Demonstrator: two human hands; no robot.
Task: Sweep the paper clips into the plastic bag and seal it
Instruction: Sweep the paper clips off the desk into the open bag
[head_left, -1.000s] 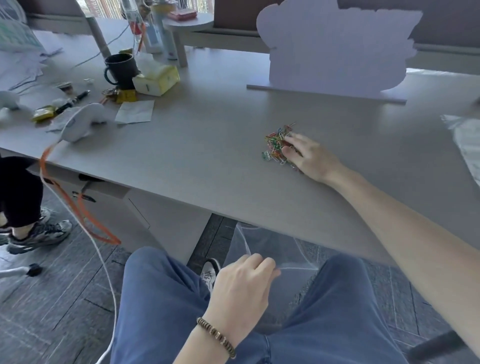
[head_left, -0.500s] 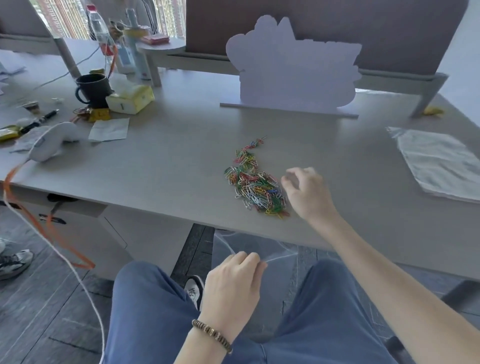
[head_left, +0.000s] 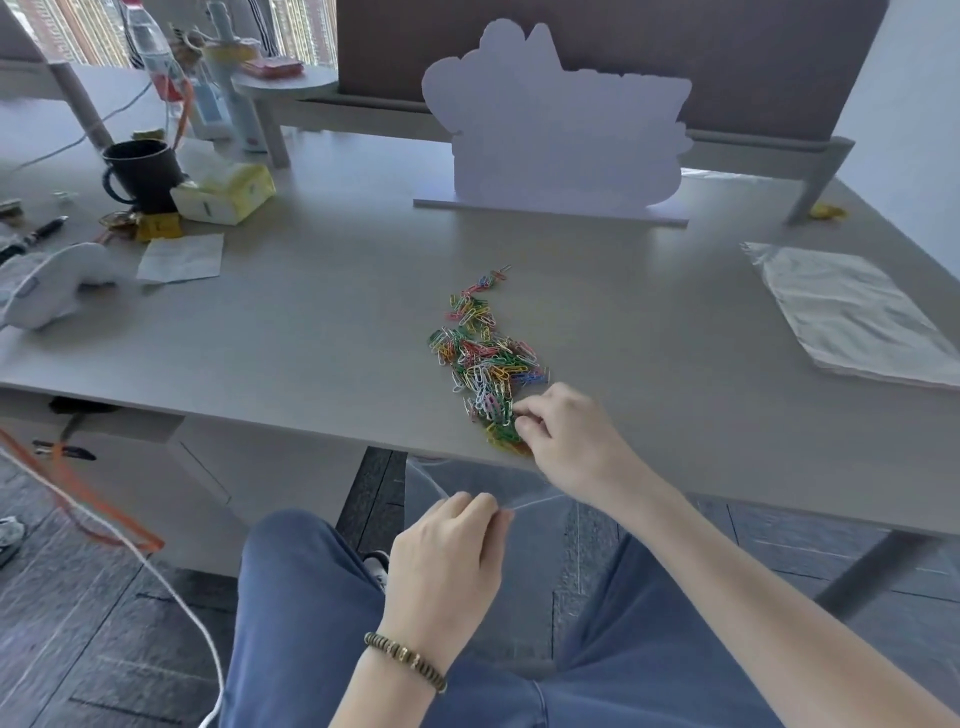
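A long trail of coloured paper clips (head_left: 483, 358) lies on the grey desk (head_left: 322, 322), running from its middle down to the front edge. My right hand (head_left: 566, 441) rests at the near end of the trail, fingers curled against the clips by the edge. Just under that edge hangs a clear plastic bag (head_left: 524, 561), its mouth held up between my knees. My left hand (head_left: 447, 566) pinches the bag's upper rim on the left side.
A stack of clear bags (head_left: 852, 317) lies at the right of the desk. A white cut-out board (head_left: 556, 124) stands at the back. A black mug (head_left: 143, 174), tissue pack (head_left: 223, 192), paper slip (head_left: 182, 257) and white device (head_left: 47, 291) crowd the left. Cables (head_left: 104, 519) hang below.
My right hand has dragged the clips from a tight heap mid-desk into a trail reaching the front edge, and now sits at the edge. The left hand keeps holding the bag.
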